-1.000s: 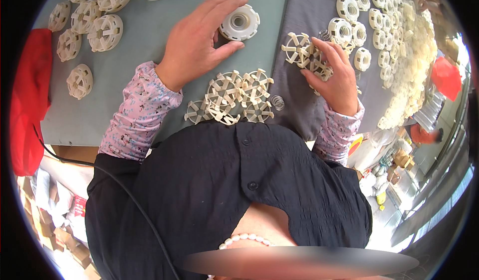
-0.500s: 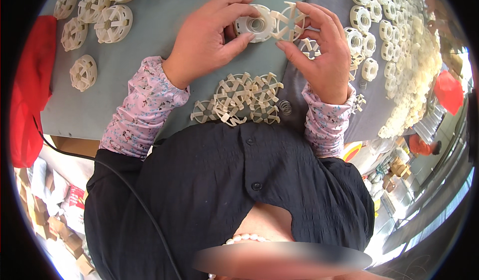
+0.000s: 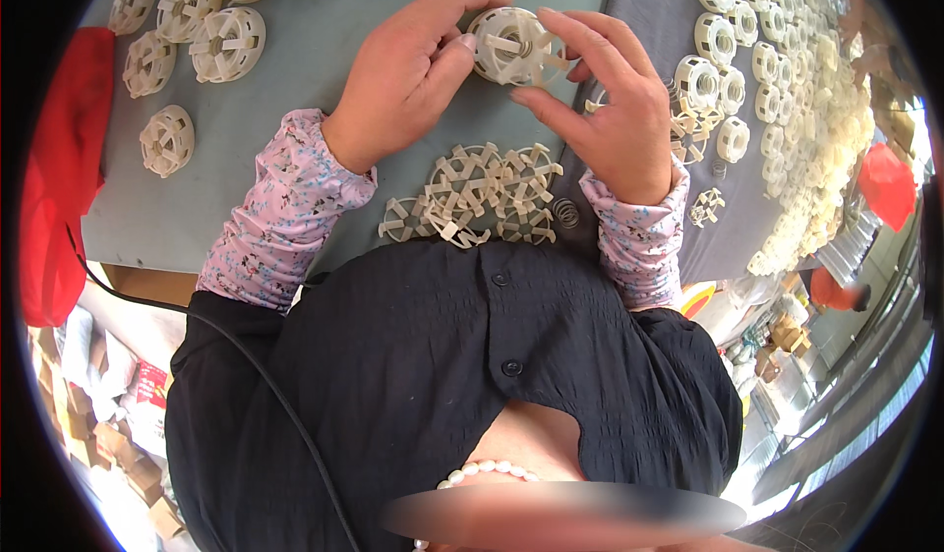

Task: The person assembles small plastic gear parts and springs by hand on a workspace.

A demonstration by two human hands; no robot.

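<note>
A white plastic ring housing (image 3: 486, 58) sits between my hands over the grey-green table. My left hand (image 3: 408, 75) grips its left edge between thumb and fingers. My right hand (image 3: 615, 90) pinches a cream spoked plastic frame (image 3: 526, 49), which now lies across the housing's face. A metal spring shows faintly between the spokes. Just below my hands lies a pile of similar spoked frames (image 3: 482, 188), with a loose coil spring (image 3: 565, 213) at its right side.
Several assembled wheel-like pieces (image 3: 226, 46) lie at the far left. More white rings (image 3: 713, 36) stand in rows on the grey cloth at right, beside a large heap of pale parts (image 3: 821, 159). Red fabric (image 3: 59, 169) hangs at the left edge.
My right hand has moved left, bringing the spoked frame from beside the housing to over its face. The spring inside the housing is now partly covered.
</note>
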